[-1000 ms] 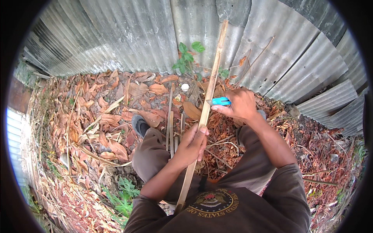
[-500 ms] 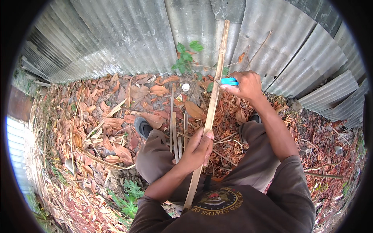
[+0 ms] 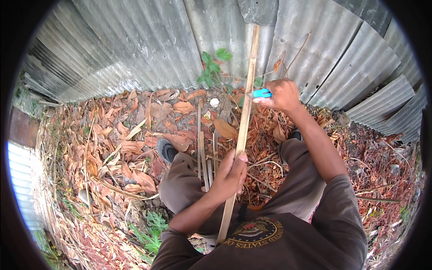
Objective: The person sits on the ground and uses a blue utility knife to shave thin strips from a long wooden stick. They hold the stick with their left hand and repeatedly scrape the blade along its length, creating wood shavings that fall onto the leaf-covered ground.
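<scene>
A long split bamboo strip (image 3: 246, 112) runs from my lap up toward the metal fence, slightly tilted. My left hand (image 3: 228, 176) is wrapped round its lower part, thumb lying along the top. In my right hand (image 3: 282, 96) is a utility knife (image 3: 262, 93) with a bright blue handle. The knife's tip meets the strip's right edge, above my left hand. Whether the blade cuts into the bamboo is too small to tell. Between my knees several narrower bamboo strips (image 3: 204, 155) lie on the ground.
A corrugated metal fence (image 3: 135, 45) stands close in front. Dry brown leaves (image 3: 144, 180) cover the ground. A small green plant (image 3: 210, 69) grows at the fence's foot, near a round white object (image 3: 214, 102). Another green plant (image 3: 150, 231) is at lower left.
The bamboo strip's upper end has shifted slightly left and stands a little more upright. My right hand and the knife have moved slightly left with it. My left hand keeps its grip.
</scene>
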Available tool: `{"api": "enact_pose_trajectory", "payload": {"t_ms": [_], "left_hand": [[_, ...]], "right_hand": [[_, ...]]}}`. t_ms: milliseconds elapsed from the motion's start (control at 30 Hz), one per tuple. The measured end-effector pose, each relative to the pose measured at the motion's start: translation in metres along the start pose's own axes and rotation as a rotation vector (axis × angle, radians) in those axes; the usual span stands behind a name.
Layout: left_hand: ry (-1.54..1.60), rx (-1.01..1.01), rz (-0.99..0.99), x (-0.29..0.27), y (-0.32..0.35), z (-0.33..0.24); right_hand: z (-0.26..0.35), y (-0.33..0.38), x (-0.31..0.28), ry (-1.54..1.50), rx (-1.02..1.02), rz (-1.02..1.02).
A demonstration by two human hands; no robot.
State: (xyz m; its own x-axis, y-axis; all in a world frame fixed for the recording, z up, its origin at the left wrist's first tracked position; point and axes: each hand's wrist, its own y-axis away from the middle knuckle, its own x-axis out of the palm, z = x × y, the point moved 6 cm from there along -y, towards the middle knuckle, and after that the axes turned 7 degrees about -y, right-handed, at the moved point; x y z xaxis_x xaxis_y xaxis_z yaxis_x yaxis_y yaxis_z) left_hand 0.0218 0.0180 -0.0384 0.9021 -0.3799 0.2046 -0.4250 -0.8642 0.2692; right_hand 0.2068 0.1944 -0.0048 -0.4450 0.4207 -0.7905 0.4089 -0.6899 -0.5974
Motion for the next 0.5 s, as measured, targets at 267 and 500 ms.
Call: {"api": "enact_pose_trajectory", "payload": {"t_ms": [267, 500], "left_hand": [[-0.074, 0.001, -0.072, -0.0004, -0.0021, 0.0040], [-0.124, 0.009, -0.113, 0.0049, -0.0025, 0.0043]], "right_hand": [[-0.0015, -0.0003, 0.0030, -0.019, -0.029, 0.003], [-0.0100, -0.0001, 0.0039, 0.006, 0.035, 0.053]]}}
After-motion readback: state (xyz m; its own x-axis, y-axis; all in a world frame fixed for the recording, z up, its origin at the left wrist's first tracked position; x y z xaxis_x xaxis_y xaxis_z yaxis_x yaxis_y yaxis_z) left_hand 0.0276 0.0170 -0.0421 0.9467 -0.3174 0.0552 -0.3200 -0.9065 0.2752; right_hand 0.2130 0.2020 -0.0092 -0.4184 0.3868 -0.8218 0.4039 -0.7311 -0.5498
